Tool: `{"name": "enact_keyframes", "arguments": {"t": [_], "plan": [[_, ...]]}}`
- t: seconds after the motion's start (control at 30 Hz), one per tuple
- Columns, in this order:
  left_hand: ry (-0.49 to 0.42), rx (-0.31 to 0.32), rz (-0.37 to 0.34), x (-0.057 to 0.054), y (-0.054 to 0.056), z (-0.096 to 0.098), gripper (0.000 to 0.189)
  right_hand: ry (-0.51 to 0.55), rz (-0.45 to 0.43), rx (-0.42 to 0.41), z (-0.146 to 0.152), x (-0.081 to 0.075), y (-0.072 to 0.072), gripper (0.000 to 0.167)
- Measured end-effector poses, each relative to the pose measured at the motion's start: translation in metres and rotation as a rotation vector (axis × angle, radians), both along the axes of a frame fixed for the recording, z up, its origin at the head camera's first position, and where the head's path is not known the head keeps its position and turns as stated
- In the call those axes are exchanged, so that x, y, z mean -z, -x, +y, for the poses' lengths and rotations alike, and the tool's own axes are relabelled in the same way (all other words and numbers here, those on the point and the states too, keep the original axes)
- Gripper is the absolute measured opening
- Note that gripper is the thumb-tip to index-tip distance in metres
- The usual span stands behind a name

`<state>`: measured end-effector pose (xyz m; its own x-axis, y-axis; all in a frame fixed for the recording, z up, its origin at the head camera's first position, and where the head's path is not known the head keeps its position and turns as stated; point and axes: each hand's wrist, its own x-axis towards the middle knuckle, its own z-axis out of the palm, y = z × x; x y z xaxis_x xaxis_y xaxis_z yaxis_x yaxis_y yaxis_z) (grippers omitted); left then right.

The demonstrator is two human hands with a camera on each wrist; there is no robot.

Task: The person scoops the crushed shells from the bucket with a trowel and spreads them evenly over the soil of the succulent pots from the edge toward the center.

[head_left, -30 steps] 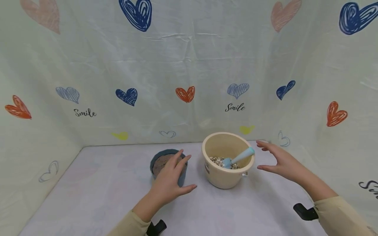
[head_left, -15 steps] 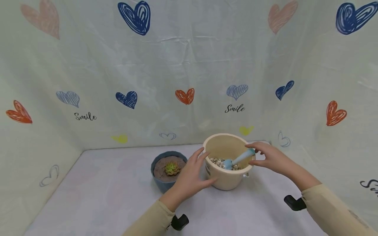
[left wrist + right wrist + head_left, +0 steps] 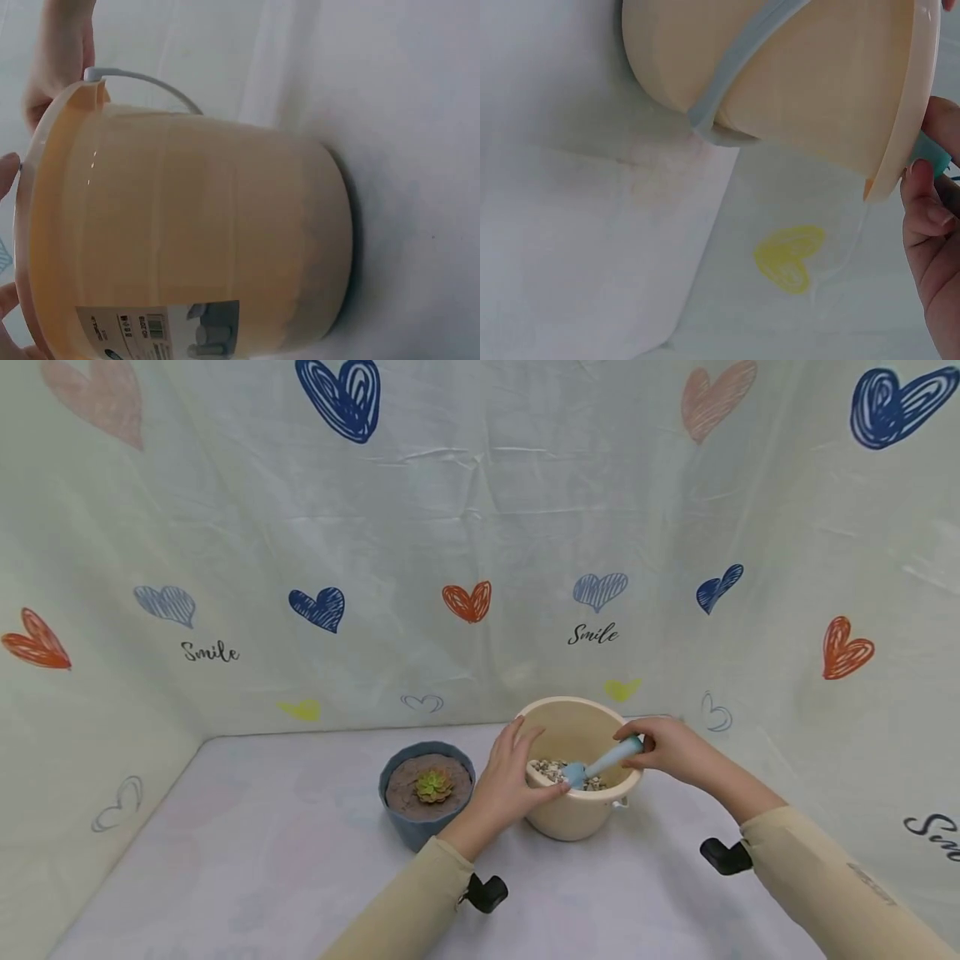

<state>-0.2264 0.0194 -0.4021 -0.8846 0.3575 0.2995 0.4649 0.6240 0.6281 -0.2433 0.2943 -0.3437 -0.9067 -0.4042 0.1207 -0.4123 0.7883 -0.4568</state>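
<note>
A cream bucket (image 3: 567,817) stands upright on the table, holding mixed pebbles (image 3: 551,768). A light blue small shovel (image 3: 611,759) leans in it, its blade on the pebbles and its handle against the right of the rim. My right hand (image 3: 678,752) has its fingers and thumb round the handle's end; the teal end (image 3: 928,155) shows between them in the right wrist view. At the bucket's left rim, my left hand (image 3: 510,785) rests with fingers spread and fairly straight, thumb along the front rim.
Left of the bucket sits a blue-grey pot (image 3: 408,831) of brown soil with a green succulent (image 3: 433,785) in it. The bucket's grey handle (image 3: 735,67) hangs down its side. A curtain (image 3: 390,643) printed with hearts closes off the table's back.
My left hand has moved right from over the pot to the bucket's rim, uncovering the succulent. My right hand has come in leftward and taken hold of the shovel's handle.
</note>
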Motion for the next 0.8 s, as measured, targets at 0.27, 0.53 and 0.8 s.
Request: {"name": "enact_keyframes", "arguments": {"t": [0.27, 0.53, 0.8], "plan": [[-0.056, 0.005, -0.089, 0.004, 0.019, 0.003, 0.106, 0.048, -0.037, 0.042, -0.011, -0.003, 0.007, 0.030], [-0.138, 0.002, -0.143, 0.009, 0.020, 0.002, 0.107, 0.131, -0.082, 0.063, -0.022, -0.001, 0.015, 0.019], [-0.138, 0.005, -0.147, 0.010, 0.019, 0.004, 0.106, 0.143, -0.057, 0.021, -0.021, -0.008, 0.017, 0.018]]}}
